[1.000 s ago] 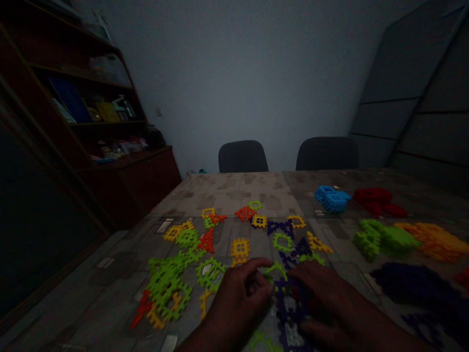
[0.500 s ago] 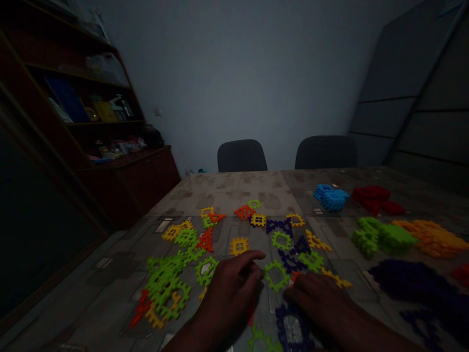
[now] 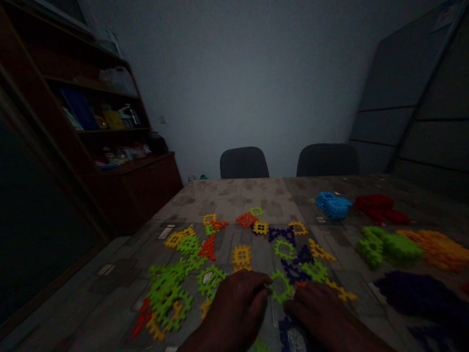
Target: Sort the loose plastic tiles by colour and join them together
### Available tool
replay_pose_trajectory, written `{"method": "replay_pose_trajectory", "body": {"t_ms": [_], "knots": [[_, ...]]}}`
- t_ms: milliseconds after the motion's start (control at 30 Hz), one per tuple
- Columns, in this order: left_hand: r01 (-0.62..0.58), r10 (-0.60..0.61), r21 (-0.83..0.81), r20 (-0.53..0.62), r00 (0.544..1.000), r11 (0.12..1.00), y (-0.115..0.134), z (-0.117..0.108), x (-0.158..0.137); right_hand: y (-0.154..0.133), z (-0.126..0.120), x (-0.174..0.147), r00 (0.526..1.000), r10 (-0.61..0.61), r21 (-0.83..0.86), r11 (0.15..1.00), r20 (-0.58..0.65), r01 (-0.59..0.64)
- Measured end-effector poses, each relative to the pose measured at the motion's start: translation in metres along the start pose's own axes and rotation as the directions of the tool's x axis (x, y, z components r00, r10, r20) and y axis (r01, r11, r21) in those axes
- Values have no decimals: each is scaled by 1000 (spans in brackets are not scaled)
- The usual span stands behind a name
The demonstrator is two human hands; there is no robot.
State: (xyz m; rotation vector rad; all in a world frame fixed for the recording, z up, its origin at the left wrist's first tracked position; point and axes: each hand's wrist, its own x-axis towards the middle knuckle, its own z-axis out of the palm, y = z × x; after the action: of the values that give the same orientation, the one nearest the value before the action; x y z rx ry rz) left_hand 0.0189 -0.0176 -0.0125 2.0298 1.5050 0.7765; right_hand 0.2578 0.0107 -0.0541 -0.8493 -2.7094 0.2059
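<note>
Lime toothed frame (image 3: 289, 289), probably light, stiff plastic; I'd pinch its rim. Left hand (image 3: 239, 304) half-curled, right hand (image 3: 318, 307) loosely bent (dim; can't tell if either grips anything).

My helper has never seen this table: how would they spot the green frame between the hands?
On the patterned table, find the left hand and right hand. Between their fingertips lies the toothed, hollow green frame, closer to both hands than the similar frame beyond it.

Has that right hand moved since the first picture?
Yes: the right hand has moved slightly toward the wearer, judged against the right-side chair.
</note>
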Motion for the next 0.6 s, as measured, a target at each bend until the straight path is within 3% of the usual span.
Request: {"method": "replay_pose_trajectory", "body": {"t_ms": [167,367,500,600], "knots": [[-8,3,84,61,998,996,0,-2,3,-5,-36,-2,985,169,135,976,17,-170],[-22,14,108,75,997,994,0,0,1,23,-29,0,928,371,187,912,6,-366],[-48,40,120,71,997,992,1,-3,1,24,-26,8,947,321,260,916,-14,-307],[-42,45,125,-19,999,991,-5,-18,5,14,-27,19,958,279,241,928,59,-285]]}}
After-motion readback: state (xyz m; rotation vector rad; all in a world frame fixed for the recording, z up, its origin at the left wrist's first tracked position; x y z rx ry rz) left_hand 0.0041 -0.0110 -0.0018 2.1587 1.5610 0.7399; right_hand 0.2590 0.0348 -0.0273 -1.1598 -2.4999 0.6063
